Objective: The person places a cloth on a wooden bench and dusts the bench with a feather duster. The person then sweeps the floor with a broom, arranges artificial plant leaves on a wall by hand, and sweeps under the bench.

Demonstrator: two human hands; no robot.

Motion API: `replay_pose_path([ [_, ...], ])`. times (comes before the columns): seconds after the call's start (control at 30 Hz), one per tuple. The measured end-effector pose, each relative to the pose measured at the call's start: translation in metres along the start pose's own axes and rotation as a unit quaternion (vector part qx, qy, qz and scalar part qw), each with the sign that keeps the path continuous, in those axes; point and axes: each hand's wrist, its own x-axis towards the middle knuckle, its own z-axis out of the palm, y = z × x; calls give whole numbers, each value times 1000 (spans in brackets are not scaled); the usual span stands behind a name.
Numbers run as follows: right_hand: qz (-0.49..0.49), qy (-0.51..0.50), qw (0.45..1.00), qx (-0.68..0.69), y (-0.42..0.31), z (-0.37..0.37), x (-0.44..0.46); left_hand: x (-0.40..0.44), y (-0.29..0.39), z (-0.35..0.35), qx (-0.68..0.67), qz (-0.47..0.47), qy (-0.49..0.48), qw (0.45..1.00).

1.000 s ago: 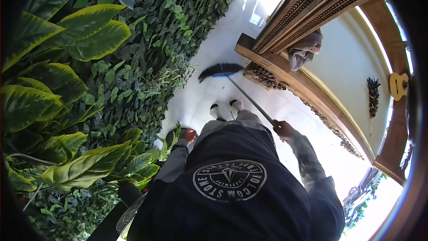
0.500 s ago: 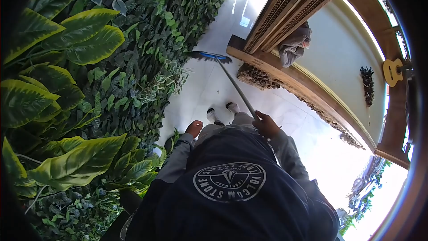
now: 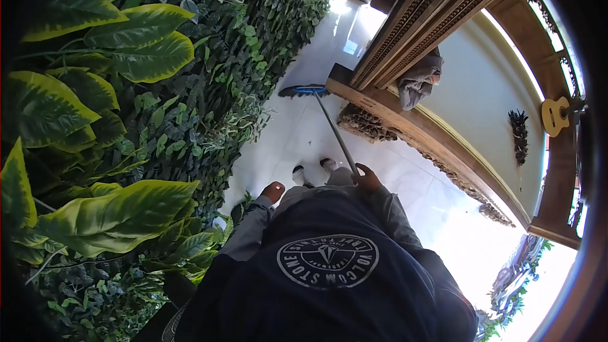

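Note:
A broom with a blue head and dark bristles (image 3: 309, 90) rests on the pale floor, between the leafy wall and the corner of a wooden frame. Its grey-green handle (image 3: 336, 131) slants down to my right hand (image 3: 367, 178), whose fingers are wrapped round it near my waist. On the other side of my body my left hand (image 3: 273, 192) hangs with its fingers curled, near the foliage; nothing can be made out in it. My feet are on the floor between the broom head and my hands.
Dense foliage (image 3: 215, 76) covers the left side, with large yellow-edged leaves (image 3: 114, 209) close by. On the right stands a carved wooden frame (image 3: 437, 120) with a grey cloth (image 3: 420, 79) on it. A small guitar (image 3: 555, 116) is at the far right.
My right hand and the handle have moved inward, towards my body's middle. The broom head first swung left to the foliage, then came back right to the wooden corner.

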Motion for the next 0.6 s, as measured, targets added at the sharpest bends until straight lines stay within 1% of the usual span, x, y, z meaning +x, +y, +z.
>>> replay_pose_path([
  [0.07, 28, 8, 999, 27, -7, 4, -3, 4, -11, 1, 6, -8, -7, 1000],
  [0.1, 26, 9, 999, 28, -10, 5, -4, 6, -16, 1, 13, -17, -16, 1000],
  [0.17, 83, 0, 992, 90, -16, 7, -4, 9, -23, 1, 36, -14, -13, 999],
  [0.23, 94, -7, 991, 93, -8, 6, 7, 10, -32, 0, 58, -12, -9, 998],
  [0.3, 105, -15, 990, 96, -1, 5, 15, 13, -40, 0, 94, 36, 7, 995],
  [0.4, 107, 4, 986, 125, 5, 4, 23, 18, -47, -1, 82, 17, -13, 996],
  [0.43, -6, -28, 1000, -4, 22, -3, 35, 15, -44, -2, 66, 14, 0, 998],
  [0.47, -119, -56, 983, -132, 35, -4, 47, 20, -51, 0, 44, -12, -5, 999],
  [0.5, -121, -52, 983, -125, 40, 1, 57, 26, -53, -1, 72, -7, -22, 997],
  [0.53, -8, -20, 997, -80, 43, 5, 67, 32, -57, -4, 102, -2, -40, 994],
  [0.57, 102, 14, 994, -30, 41, 5, 74, 44, -74, -2, 111, 27, -42, 993],
  [0.6, 98, 26, 995, -19, 40, 3, 75, 42, -74, 2, 58, -22, -10, 998],
])
